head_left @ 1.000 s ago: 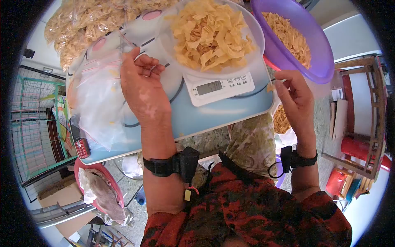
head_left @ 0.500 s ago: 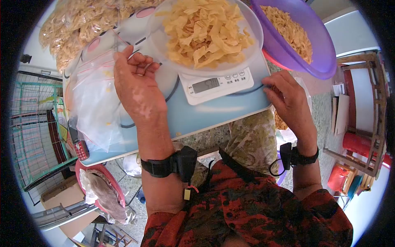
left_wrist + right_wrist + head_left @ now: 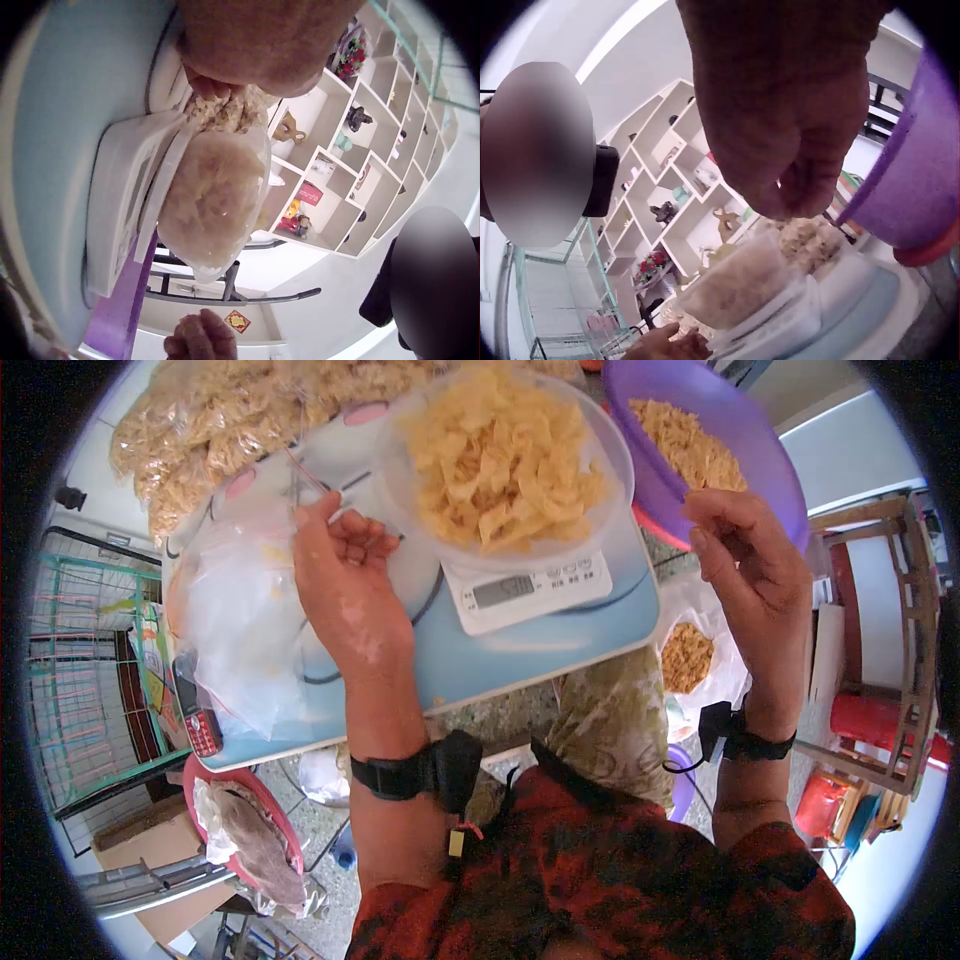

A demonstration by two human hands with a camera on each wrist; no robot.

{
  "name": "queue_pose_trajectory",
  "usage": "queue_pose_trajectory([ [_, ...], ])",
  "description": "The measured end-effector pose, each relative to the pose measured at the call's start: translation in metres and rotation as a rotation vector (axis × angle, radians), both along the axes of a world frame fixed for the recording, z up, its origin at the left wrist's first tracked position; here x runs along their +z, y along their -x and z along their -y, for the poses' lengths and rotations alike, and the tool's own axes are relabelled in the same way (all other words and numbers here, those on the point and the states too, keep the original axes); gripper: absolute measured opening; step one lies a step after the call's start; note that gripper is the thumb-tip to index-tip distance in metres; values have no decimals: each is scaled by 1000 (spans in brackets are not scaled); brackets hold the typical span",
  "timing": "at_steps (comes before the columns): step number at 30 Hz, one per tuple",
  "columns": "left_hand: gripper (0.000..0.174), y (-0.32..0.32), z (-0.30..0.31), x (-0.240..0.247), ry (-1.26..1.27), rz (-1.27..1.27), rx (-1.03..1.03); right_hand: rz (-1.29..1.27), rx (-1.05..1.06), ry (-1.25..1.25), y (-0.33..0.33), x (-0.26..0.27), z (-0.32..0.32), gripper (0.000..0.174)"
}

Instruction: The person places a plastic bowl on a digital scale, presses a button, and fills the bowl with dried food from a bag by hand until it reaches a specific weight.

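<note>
A white digital scale [image 3: 540, 592] stands on a blue table [image 3: 480, 660]. On it sits a clear plastic bowl [image 3: 612, 525] heaped with pale yellow, ribbon-like dried chips [image 3: 510, 470]. My left hand [image 3: 355, 585] rests palm up left of the scale, fingers loosely curled and nothing seen in them, beside a stack of clear zip bags [image 3: 245, 620]. Raised off the table at right, my right hand [image 3: 755, 565] overlaps the near rim of a purple bowl [image 3: 775, 465] in the head view. Its thumb and fingers are bent towards each other; I cannot tell whether a small piece is between them.
Filled clear bags [image 3: 215, 435] are piled at the back left. A red phone [image 3: 203, 733] lies at the table's left corner. Below the right edge, an open white bag [image 3: 725, 670] holds browner pieces. A pink basin [image 3: 290, 820] stands low at left.
My right hand went down to the table's right edge, then rose rightward to the purple bowl. A small tan piece earlier at that edge no longer shows there. The left hand stayed nearly still.
</note>
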State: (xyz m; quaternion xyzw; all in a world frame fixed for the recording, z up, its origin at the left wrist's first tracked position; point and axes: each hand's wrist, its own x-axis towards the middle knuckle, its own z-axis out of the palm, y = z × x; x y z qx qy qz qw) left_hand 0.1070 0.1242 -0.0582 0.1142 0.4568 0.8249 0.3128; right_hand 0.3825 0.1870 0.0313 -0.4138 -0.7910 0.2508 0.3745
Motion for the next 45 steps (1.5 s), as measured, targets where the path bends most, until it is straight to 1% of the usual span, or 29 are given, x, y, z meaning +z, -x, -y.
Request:
queue_pose_trajectory([
  [3,43,0,1,0,-9,19,-3,6,83,-79,20,25,-9,18],
  [6,42,0,2,-1,-27,43,-8,268,290,-434,33,47,-32,27],
  [9,42,0,2,0,-21,54,-6,338,372,-487,54,59,-43,33],
  [12,41,0,2,-1,-31,52,-5,395,430,-613,76,62,-50,37],
  [14,40,0,2,0,-36,47,-6,409,457,-627,88,61,-53,38],
  [18,38,0,4,-2,-38,36,-15,510,529,-602,103,55,-61,39],
  [21,37,-1,4,-1,-37,34,-12,572,558,-575,109,47,-66,37],
  [24,38,0,3,-1,-24,40,-8,491,645,-613,113,43,-76,30],
  [27,38,-1,4,0,-24,48,-9,541,653,-559,112,56,-73,22],
  [30,39,-4,5,2,-30,32,0,388,559,-330,105,63,-66,15],
  [33,40,-4,5,4,-15,30,3,298,550,-182,97,70,-73,18],
  [36,41,-4,5,4,-15,36,-1,249,522,-105,93,91,-66,13],
  [39,41,-3,5,0,-29,25,-6,235,410,-111,85,100,-63,8],
  [40,41,-3,5,0,-34,25,-6,48,512,-71,79,94,-71,9],
  [42,42,-3,5,1,-27,26,-6,7,402,-213,75,90,-62,9],
  [44,42,-3,4,4,-6,27,-3,21,332,-187,59,94,-67,11],
  [45,41,-3,3,4,-8,29,-2,12,337,-194,52,96,-70,11],
])
